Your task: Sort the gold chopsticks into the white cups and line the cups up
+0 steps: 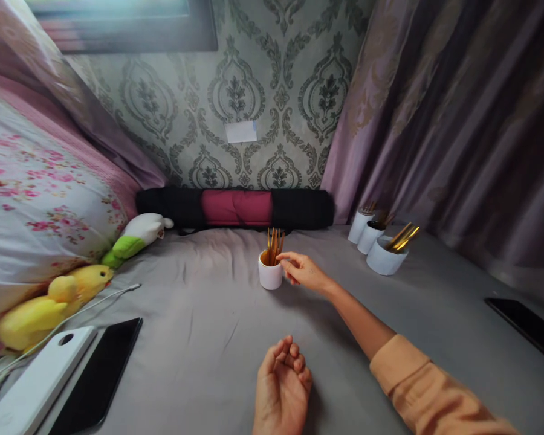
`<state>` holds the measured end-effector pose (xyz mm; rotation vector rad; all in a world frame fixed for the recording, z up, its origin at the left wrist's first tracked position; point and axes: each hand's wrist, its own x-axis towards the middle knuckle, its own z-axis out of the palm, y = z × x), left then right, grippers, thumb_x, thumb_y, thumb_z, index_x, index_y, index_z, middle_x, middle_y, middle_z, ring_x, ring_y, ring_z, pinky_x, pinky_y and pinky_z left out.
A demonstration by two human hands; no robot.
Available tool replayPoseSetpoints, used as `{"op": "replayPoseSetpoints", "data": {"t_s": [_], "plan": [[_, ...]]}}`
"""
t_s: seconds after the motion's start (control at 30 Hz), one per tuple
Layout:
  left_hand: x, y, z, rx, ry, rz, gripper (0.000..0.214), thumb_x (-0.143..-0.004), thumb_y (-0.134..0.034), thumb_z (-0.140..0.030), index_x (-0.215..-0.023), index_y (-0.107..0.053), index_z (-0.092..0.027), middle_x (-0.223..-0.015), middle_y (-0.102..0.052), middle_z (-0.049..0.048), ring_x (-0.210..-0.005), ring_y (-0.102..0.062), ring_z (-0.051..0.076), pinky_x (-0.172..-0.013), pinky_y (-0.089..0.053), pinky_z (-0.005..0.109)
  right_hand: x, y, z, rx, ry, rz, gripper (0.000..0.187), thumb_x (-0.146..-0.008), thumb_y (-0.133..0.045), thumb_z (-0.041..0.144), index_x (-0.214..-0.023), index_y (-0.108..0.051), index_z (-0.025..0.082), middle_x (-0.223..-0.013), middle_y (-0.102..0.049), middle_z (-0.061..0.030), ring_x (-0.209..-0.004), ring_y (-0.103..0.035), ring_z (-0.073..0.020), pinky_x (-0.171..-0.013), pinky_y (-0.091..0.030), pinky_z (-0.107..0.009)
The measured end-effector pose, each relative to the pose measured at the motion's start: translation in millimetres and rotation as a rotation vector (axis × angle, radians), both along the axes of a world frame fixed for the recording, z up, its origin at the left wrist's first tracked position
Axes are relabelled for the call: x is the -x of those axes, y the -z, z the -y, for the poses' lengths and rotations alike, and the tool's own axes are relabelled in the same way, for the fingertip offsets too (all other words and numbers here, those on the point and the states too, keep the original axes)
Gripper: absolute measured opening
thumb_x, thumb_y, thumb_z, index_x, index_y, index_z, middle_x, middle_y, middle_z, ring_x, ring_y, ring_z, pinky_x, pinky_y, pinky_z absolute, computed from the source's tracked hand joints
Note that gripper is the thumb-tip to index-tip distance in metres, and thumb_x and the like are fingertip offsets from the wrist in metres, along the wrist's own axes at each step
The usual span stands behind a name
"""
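A white cup (271,278) with a yellowish inside stands upright on the grey sheet, holding several thin brown sticks (275,243). My right hand (303,270) reaches in from the right, its fingertips at the cup's right rim beside the sticks. Those fingers look apart, with nothing seen between them; whether they press on the rim is hard to make out. Nearer to me, my left hand (283,386) lies palm up, with loosely curled fingers and a bare palm. It is well apart from the cup.
At the right stand two small white cups (357,226) (370,238) with sticks and a wider white container (387,260) with gold sticks. A dark phone (526,329) lies far right. At left are plush toys (81,287), a cable (97,297), a white device (45,380) and a black tablet (102,368).
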<state>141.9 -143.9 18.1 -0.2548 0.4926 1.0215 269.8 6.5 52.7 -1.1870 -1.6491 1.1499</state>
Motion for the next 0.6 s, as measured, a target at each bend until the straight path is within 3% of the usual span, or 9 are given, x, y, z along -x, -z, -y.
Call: {"op": "replayPoseSetpoints", "data": {"t_s": [0.3, 0.6], "plan": [[-1, 0.7, -2, 0.015, -0.002, -0.03, 0.007, -0.073, -0.054, -0.019, -0.076, -0.054, -0.012, -0.059, -0.048, -0.0015, -0.048, -0.04, 0.007, -0.044, -0.03, 0.02, 8, 7.8, -14, -0.008, -0.073, 0.072, 0.027, -0.08, -0.044, 0.044, -0.079, -0.052, 0.018, -0.052, -0.049, 0.005, -0.039, -0.043, -0.0051, -0.038, -0.034, -0.016], [-2, 1.0, -3, 0.03, 0.004, -0.03, 0.008, -0.075, -0.05, -0.018, -0.075, -0.055, -0.011, -0.059, -0.048, -0.001, -0.046, -0.04, 0.008, -0.043, -0.029, 0.02, 6, 5.0, -6, 0.019, -0.033, 0.052, 0.027, -0.079, -0.046, 0.044, -0.077, -0.05, 0.018, -0.054, -0.05, 0.0042, -0.041, -0.045, -0.0056, -0.039, -0.033, -0.017]]}}
